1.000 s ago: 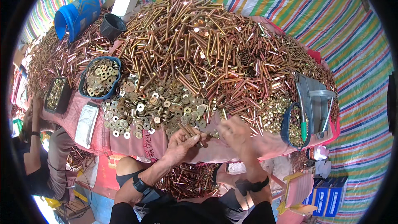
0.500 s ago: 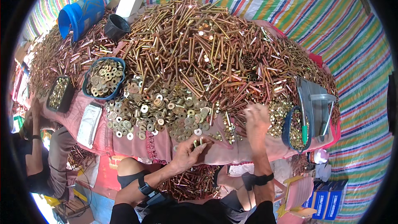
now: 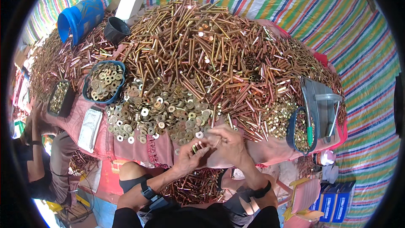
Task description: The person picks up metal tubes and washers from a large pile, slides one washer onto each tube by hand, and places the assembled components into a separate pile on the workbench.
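Left hand: the left hand (image 3: 190, 158) sits at the near edge of the table (image 3: 139, 150), fingers curled around a small brass piece (image 3: 195, 147), probably a washer on a short tube; it is too small to tell which.
Right hand: the right hand (image 3: 225, 143) meets the left just above it, fingertips pinched on the same small piece, so both grips are closed on it.
Washers: a loose spread of flat brass washers (image 3: 156, 116) lies just beyond the hands; more fill a blue tray (image 3: 104, 82).
Tubes: a high heap of brass tubes (image 3: 202, 55) covers most of the table.
How it handles: each piece looks light, hard and rigid, smooth enough to slip; a fingertip pinch across a washer's rim or around a tube's middle seems safest. The heap would likely slide if disturbed.
Nearby: a blue bucket (image 3: 80, 19) and a black cup (image 3: 116, 29) lie at the far left.
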